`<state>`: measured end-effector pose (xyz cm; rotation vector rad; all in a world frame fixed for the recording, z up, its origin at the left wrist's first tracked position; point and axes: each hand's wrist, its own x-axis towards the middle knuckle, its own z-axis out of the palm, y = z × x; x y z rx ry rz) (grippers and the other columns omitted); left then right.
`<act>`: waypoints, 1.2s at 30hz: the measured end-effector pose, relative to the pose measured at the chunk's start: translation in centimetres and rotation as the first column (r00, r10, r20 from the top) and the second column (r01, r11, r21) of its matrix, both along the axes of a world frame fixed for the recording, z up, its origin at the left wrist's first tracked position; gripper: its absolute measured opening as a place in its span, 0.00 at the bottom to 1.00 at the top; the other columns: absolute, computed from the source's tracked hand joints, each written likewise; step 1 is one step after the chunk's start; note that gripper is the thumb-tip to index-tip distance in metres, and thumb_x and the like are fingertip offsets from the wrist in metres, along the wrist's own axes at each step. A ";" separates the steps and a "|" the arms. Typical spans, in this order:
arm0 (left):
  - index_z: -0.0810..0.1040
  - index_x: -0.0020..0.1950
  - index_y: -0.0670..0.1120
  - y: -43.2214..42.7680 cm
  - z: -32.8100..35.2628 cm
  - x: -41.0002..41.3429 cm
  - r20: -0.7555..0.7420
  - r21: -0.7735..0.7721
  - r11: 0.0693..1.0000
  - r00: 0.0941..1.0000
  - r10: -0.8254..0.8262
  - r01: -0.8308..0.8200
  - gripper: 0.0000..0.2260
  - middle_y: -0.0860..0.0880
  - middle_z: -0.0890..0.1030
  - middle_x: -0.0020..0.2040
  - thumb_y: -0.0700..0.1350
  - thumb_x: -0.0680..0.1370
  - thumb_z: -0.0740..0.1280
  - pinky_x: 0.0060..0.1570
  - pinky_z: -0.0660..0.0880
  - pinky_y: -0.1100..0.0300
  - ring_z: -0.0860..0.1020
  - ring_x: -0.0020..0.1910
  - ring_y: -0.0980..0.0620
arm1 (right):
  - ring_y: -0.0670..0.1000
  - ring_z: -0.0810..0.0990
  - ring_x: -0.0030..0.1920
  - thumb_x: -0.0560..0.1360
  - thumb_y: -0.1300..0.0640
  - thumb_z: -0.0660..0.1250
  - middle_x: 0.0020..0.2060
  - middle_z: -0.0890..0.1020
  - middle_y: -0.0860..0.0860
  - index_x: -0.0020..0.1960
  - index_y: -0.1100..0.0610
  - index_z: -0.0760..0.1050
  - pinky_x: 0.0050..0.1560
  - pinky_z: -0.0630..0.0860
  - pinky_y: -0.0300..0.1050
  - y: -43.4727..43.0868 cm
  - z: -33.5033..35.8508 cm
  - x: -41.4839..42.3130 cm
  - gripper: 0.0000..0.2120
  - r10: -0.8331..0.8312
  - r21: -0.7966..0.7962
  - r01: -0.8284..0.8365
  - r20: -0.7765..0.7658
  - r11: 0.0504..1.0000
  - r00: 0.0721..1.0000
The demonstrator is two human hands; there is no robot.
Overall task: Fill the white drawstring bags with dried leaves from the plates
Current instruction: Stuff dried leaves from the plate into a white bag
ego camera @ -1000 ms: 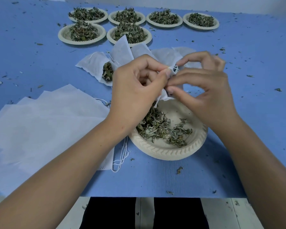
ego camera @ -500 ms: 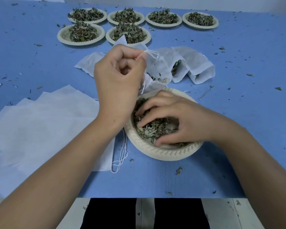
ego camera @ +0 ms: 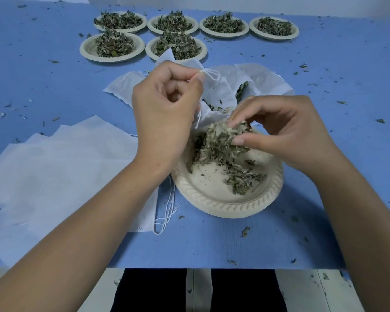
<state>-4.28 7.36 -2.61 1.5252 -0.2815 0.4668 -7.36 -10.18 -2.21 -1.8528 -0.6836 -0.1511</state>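
L grip (ego camera: 164, 113) pinches drawstring (ego camera: 209, 74) of bag (ego camera: 214, 93), R grip (ego camera: 286, 134) pinches leaf clump (ego camera: 221, 140) over plate (ego camera: 234, 209); we risk spill onto bench (ego camera: 54, 86), clump looks loose.

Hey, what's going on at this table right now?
A person is filling a white drawstring bag with dried leaves. The left hand pinches the bag by its string at the top, holding it up behind the near plate. The right hand grips a clump of leaves over that plate, close to the bag. Six full plates wait at the far side, and flat empty bags lie on the left.
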 end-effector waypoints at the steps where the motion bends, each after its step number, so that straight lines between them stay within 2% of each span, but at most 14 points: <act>1: 0.77 0.40 0.45 0.0 0.0 -0.1 -0.002 0.012 1.000 1.000 -0.010 0.010 0.07 0.55 0.75 0.24 0.38 0.78 0.68 0.28 0.69 0.66 0.71 0.23 0.59 | 0.50 0.80 0.43 0.67 0.63 0.75 0.40 0.83 0.48 0.42 0.56 0.80 0.48 0.75 0.45 0.0 0.0 0.1 0.06 -0.003 0.064 0.002 0.010 0.998 1.000; 5: 0.78 0.41 0.45 -0.3 0.0 -0.3 -0.009 0.051 0.997 0.998 -0.060 0.061 0.06 0.49 0.75 0.25 0.37 0.77 0.69 0.25 0.69 0.64 0.71 0.22 0.58 | 0.46 0.82 0.40 0.65 0.58 0.78 0.38 0.85 0.44 0.42 0.49 0.83 0.45 0.79 0.41 0.2 -0.1 0.2 0.08 -0.054 0.338 0.057 -0.017 0.939 0.998; 8: 0.77 0.40 0.46 -0.3 0.0 -0.3 0.000 0.076 0.993 0.996 -0.087 0.087 0.07 0.50 0.74 0.25 0.37 0.77 0.69 0.25 0.69 0.62 0.71 0.22 0.57 | 0.45 0.81 0.39 0.65 0.57 0.77 0.37 0.84 0.43 0.41 0.47 0.83 0.46 0.78 0.42 0.5 -0.2 0.3 0.08 -0.146 0.409 0.144 -0.027 0.901 0.989; 11: 0.77 0.39 0.48 -0.2 -0.1 -0.3 0.014 0.097 0.989 0.993 -0.116 0.114 0.08 0.55 0.74 0.24 0.37 0.77 0.69 0.26 0.69 0.63 0.71 0.22 0.58 | 0.46 0.77 0.39 0.67 0.58 0.75 0.36 0.83 0.41 0.42 0.47 0.81 0.44 0.73 0.45 0.8 -0.7 0.4 0.08 -0.327 0.288 0.302 0.042 0.909 0.944; 13: 0.78 0.40 0.47 -0.2 -0.1 -0.5 0.027 0.118 0.980 0.986 -0.163 0.159 0.08 0.56 0.75 0.25 0.37 0.77 0.69 0.27 0.69 0.64 0.72 0.23 0.59 | 0.42 0.75 0.39 0.68 0.61 0.75 0.37 0.81 0.42 0.43 0.48 0.79 0.45 0.70 0.41 1.0 -1.2 0.4 0.10 -0.420 0.138 0.402 0.152 0.905 0.895; 15: 0.78 0.40 0.48 -0.3 -0.1 -0.7 0.031 0.146 0.968 0.977 -0.209 0.202 0.08 0.57 0.75 0.25 0.37 0.77 0.69 0.27 0.69 0.63 0.72 0.25 0.58 | 0.41 0.74 0.41 0.69 0.63 0.73 0.38 0.79 0.48 0.44 0.51 0.79 0.44 0.69 0.36 1.2 -1.6 0.4 0.09 -0.435 0.007 0.452 0.287 0.892 0.854; 17: 0.77 0.40 0.48 -0.4 -0.2 -0.7 0.025 0.149 0.965 0.975 -0.221 0.215 0.08 0.57 0.75 0.25 0.36 0.77 0.69 0.28 0.69 0.63 0.72 0.25 0.58 | 0.46 0.76 0.41 0.69 0.67 0.71 0.40 0.80 0.52 0.45 0.59 0.81 0.41 0.71 0.40 1.1 -1.7 0.4 0.06 -0.383 -0.066 0.447 0.417 0.892 0.824; 20: 0.78 0.40 0.47 -0.4 -0.2 -0.5 0.008 0.128 0.978 0.985 -0.170 0.167 0.07 0.54 0.75 0.25 0.37 0.77 0.70 0.28 0.70 0.63 0.72 0.24 0.58 | 0.54 0.77 0.40 0.70 0.68 0.74 0.46 0.78 0.57 0.49 0.65 0.80 0.40 0.75 0.44 0.8 -1.6 0.7 0.08 -0.300 -0.077 0.363 0.417 0.929 0.858; 24: 0.78 0.40 0.47 -0.3 -0.1 -0.3 -0.005 0.098 0.989 0.994 -0.111 0.111 0.07 0.54 0.74 0.25 0.38 0.77 0.70 0.27 0.69 0.62 0.72 0.23 0.58 | 0.54 0.78 0.43 0.71 0.67 0.74 0.48 0.77 0.56 0.54 0.63 0.77 0.45 0.76 0.43 0.6 -1.4 0.7 0.13 -0.245 -0.023 0.272 0.369 0.962 0.897; 30: 0.78 0.40 0.46 -0.4 -0.3 -0.5 0.006 0.115 0.983 0.990 -0.142 0.141 0.07 0.52 0.75 0.25 0.37 0.77 0.70 0.26 0.68 0.62 0.72 0.24 0.55 | 0.51 0.79 0.41 0.73 0.68 0.72 0.41 0.83 0.55 0.46 0.65 0.82 0.47 0.75 0.40 1.2 -1.8 0.5 0.02 -0.204 -0.118 0.326 0.571 0.938 0.795; 34: 0.78 0.40 0.47 -0.5 -0.2 -0.5 0.007 0.130 0.980 0.988 -0.152 0.150 0.07 0.56 0.75 0.24 0.37 0.76 0.70 0.28 0.69 0.63 0.73 0.25 0.58 | 0.55 0.77 0.41 0.75 0.66 0.70 0.41 0.84 0.54 0.43 0.63 0.83 0.45 0.73 0.41 1.2 -1.9 0.7 0.04 -0.199 -0.194 0.414 0.651 0.889 0.733; 36: 0.78 0.40 0.47 -0.5 -0.3 -0.6 0.005 0.138 0.977 0.987 -0.162 0.160 0.07 0.56 0.75 0.25 0.37 0.76 0.70 0.28 0.69 0.64 0.73 0.25 0.57 | 0.55 0.76 0.41 0.76 0.64 0.69 0.41 0.84 0.51 0.43 0.62 0.83 0.42 0.74 0.45 1.1 -1.9 0.8 0.05 -0.208 -0.228 0.471 0.678 0.852 0.705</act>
